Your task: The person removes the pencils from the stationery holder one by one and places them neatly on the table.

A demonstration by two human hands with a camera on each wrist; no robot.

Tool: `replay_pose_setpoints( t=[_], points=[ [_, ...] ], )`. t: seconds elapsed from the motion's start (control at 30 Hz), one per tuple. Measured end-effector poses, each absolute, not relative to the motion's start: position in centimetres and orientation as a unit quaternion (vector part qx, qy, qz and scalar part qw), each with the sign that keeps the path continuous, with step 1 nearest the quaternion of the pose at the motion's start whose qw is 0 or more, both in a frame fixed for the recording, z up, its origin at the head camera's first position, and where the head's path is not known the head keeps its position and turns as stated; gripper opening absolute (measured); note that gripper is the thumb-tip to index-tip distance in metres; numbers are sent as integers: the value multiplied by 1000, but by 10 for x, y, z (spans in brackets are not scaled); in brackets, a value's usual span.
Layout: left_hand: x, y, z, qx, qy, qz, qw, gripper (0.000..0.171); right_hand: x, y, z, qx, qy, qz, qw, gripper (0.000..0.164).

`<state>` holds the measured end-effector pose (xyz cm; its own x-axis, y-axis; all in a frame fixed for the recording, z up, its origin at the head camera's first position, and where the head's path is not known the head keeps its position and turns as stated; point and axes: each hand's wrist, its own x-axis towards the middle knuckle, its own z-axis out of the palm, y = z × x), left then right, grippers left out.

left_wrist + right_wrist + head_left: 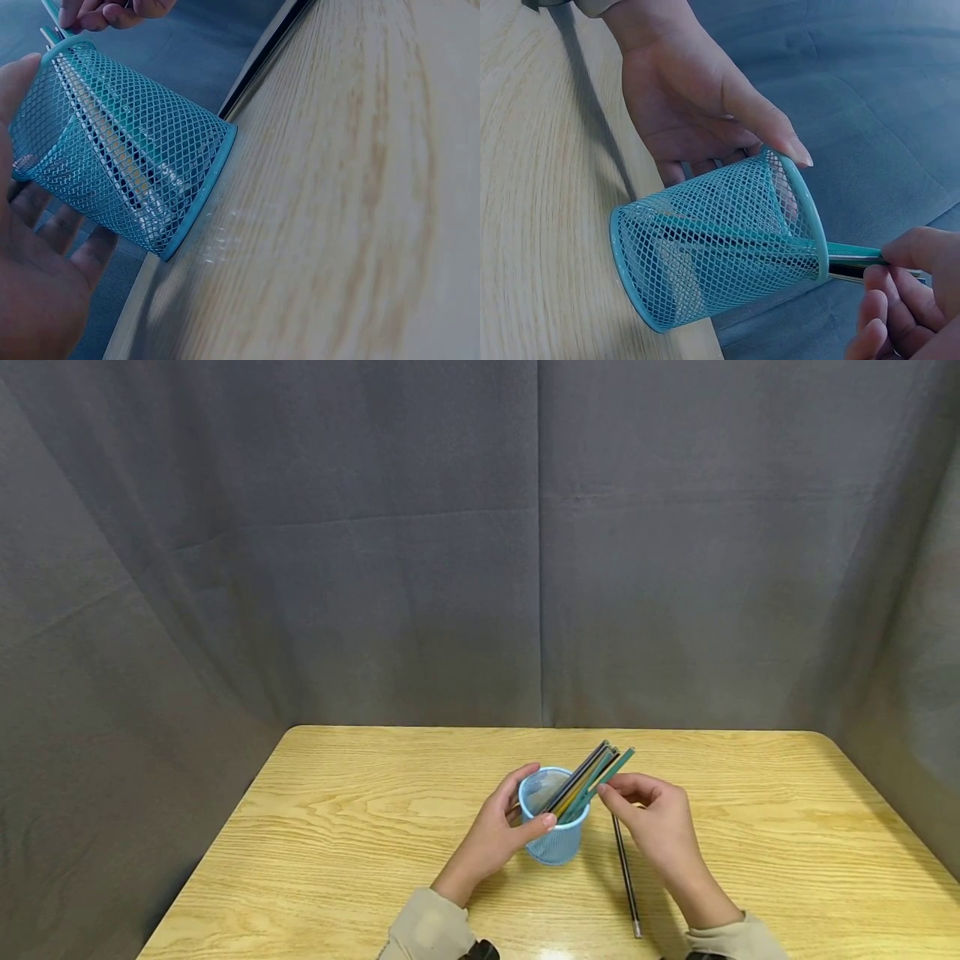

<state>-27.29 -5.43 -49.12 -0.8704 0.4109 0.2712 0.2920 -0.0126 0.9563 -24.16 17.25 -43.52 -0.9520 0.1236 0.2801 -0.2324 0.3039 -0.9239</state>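
A light-blue wire-mesh pencil cup (553, 846) stands on the table, with several pencils (579, 783) leaning to the right inside it. My left hand (491, 831) holds the cup from the left, thumb at the rim and fingers round the far side. At the right of the bundle, my right hand (662, 822) pinches a green pencil (619, 765) between thumb and fingers. That pencil's lower part is still inside the cup, showing through the mesh (720, 232) in the right wrist view. Dark and yellow pencils lie beside it.
A black pencil (626, 877) with a silvery end lies on the wood-grain table (360, 852), below my right hand. Grey curtains (420, 610) hang behind the table's far edge and along both sides.
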Motion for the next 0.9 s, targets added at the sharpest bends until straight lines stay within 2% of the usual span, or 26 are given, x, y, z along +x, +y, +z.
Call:
replay_pose_setpoints(
  t=[0.33,0.9],
  points=[
    [-274,-55,-493,252,701,666,44,66,-237,176,-427,39,-790,595,144,21],
    [-272,-54,-491,247,708,661,43,66,-234,179,-420,32,-779,607,156,21]
  ],
)
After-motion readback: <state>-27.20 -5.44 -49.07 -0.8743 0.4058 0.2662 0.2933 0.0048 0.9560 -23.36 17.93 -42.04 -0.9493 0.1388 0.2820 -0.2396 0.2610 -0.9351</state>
